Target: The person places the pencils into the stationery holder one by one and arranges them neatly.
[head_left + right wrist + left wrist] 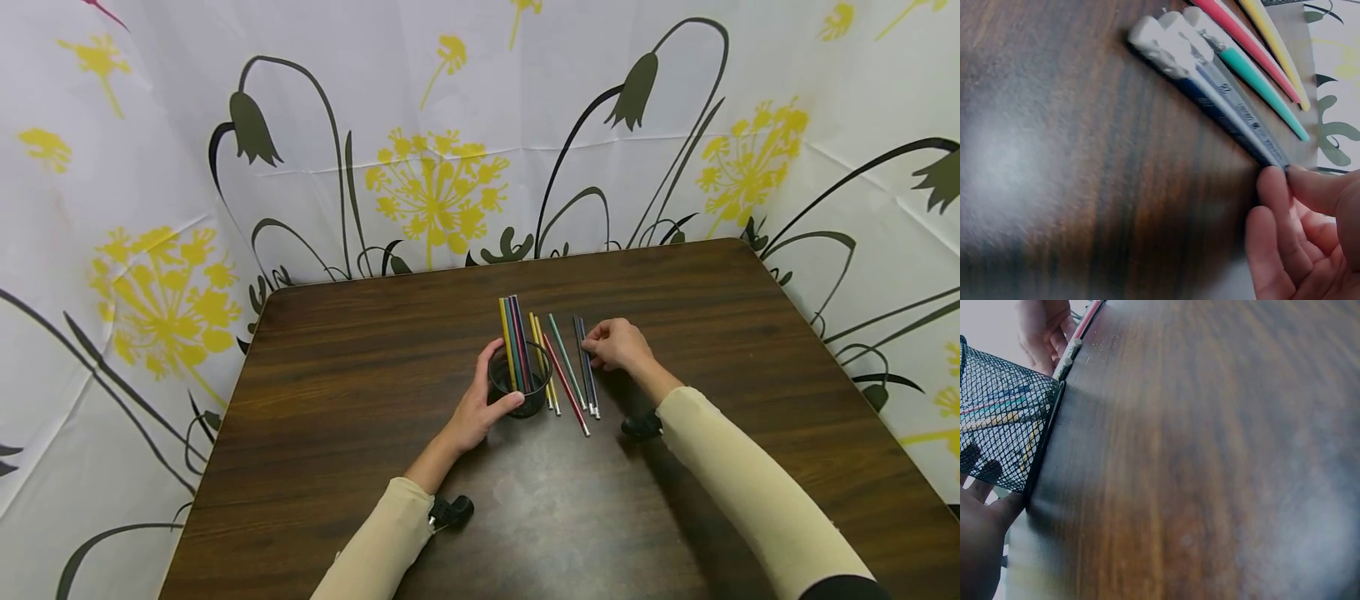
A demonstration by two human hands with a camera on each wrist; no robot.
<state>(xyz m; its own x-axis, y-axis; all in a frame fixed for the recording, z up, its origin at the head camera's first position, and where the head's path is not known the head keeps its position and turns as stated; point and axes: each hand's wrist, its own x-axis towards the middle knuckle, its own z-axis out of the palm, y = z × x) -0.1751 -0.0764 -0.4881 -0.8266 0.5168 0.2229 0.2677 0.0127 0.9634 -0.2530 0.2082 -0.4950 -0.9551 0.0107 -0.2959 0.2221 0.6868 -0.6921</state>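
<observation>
A black mesh cup stands on the dark wooden table, with several coloured pencils leaning in it. My left hand grips the cup from the left. To the cup's right, several loose pencils lie on the table: yellow ones, a red one, a green one and dark blue ones. My right hand pinches the blue pencils near their far end with curled fingertips.
A white curtain with yellow and black flowers closes in the table at the back and sides. Bare wood stretches right of the pencils and left of the cup. The table's far edge runs just behind the pencils.
</observation>
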